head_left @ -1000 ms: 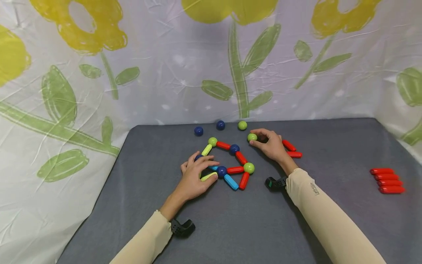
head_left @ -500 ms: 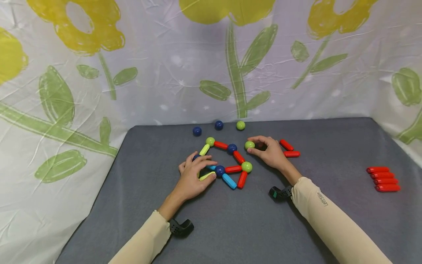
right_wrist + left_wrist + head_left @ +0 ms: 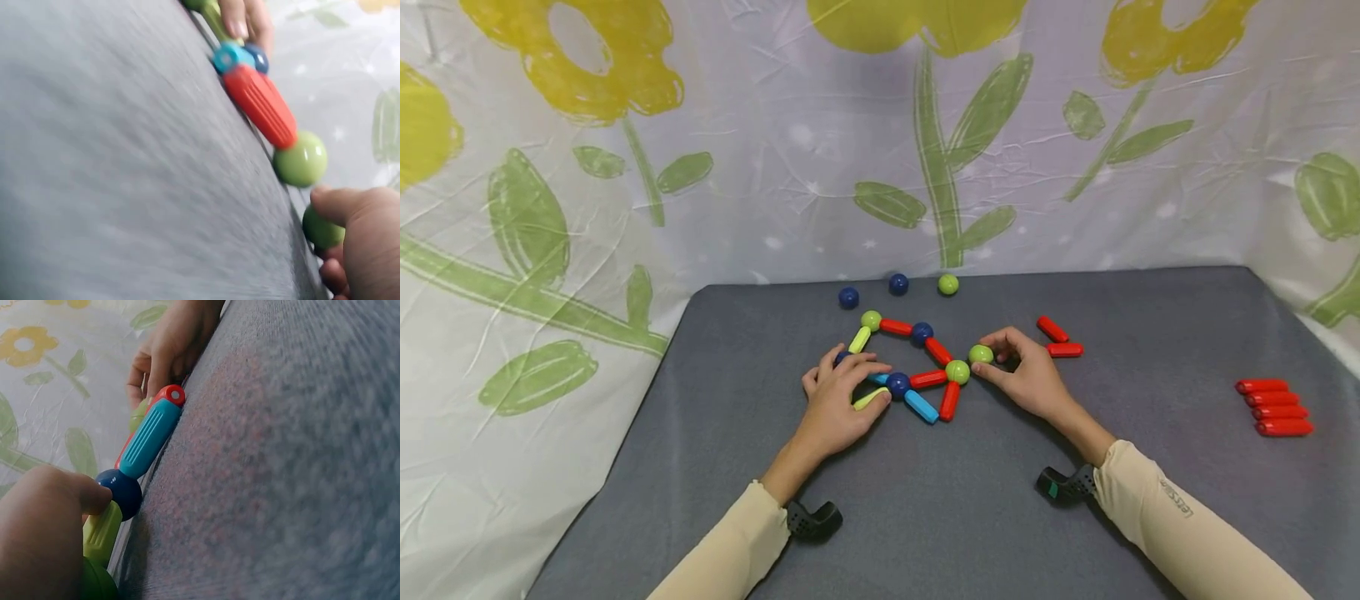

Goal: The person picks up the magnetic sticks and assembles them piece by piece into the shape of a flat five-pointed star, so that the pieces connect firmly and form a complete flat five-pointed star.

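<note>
A flat frame of magnetic sticks and balls lies on the table. Its right corner is a green ball (image 3: 957,372), joined to red sticks (image 3: 928,379). Toward the left are a blue ball (image 3: 898,384), a light-blue stick (image 3: 921,406) and a yellow-green stick (image 3: 103,534). My left hand (image 3: 838,408) holds the frame's left side, its thumb on the yellow-green stick beside the blue ball. My right hand (image 3: 1026,375) pinches another green ball (image 3: 981,355) between thumb and fingers, close beside the corner ball. Whether these two balls touch I cannot tell. The left hand partly hides another blue ball (image 3: 843,358).
At the grey table's (image 3: 925,517) back edge sit two loose blue balls (image 3: 898,284) and a green ball (image 3: 948,284). Two red sticks (image 3: 1052,329) lie behind my right hand. A row of several red sticks (image 3: 1276,408) lies farther right. A flowered cloth (image 3: 760,167) hangs behind.
My right hand has brought its green ball nearer to me, from behind the frame to beside the right corner ball. The frame's right side and back have shifted slightly; the left hand stays put.
</note>
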Demonstrator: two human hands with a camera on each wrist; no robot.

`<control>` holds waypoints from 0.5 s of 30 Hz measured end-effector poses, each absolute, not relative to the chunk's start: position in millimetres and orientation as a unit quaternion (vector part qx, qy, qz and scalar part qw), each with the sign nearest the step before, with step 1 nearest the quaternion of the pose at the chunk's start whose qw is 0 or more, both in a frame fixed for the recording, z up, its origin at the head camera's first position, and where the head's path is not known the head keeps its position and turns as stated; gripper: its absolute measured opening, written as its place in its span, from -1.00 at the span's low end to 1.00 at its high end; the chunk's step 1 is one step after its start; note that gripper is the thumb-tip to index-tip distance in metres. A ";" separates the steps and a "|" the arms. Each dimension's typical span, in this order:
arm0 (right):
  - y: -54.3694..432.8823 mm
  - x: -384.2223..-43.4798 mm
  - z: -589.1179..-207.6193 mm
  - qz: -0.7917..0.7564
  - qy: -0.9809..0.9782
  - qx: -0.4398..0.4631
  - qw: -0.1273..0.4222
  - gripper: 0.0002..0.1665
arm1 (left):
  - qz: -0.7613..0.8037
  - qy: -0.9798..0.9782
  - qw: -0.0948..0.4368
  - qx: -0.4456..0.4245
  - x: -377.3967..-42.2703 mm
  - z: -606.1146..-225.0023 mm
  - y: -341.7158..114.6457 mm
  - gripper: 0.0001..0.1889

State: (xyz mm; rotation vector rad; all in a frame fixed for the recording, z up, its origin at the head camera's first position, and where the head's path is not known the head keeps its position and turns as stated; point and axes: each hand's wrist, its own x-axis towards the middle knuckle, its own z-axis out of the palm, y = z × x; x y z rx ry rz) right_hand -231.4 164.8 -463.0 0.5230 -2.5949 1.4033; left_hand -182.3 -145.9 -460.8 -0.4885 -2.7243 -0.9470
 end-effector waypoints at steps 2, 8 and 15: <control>165.1 -224.2 -464.7 0.469 -0.863 0.167 0.083 -0.58 | -0.314 -0.928 0.114 -0.164 -181.6 -461.2 -145.1 -0.65; 165.8 -209.7 -466.7 0.472 -0.859 0.170 0.104 -0.60 | -0.261 -0.924 0.150 -0.235 -183.4 -458.4 -143.6 -0.63; 165.3 -203.2 -467.1 0.485 -0.845 0.206 0.091 -0.61 | -0.156 -0.923 0.146 -0.319 -181.5 -450.7 -138.5 -0.52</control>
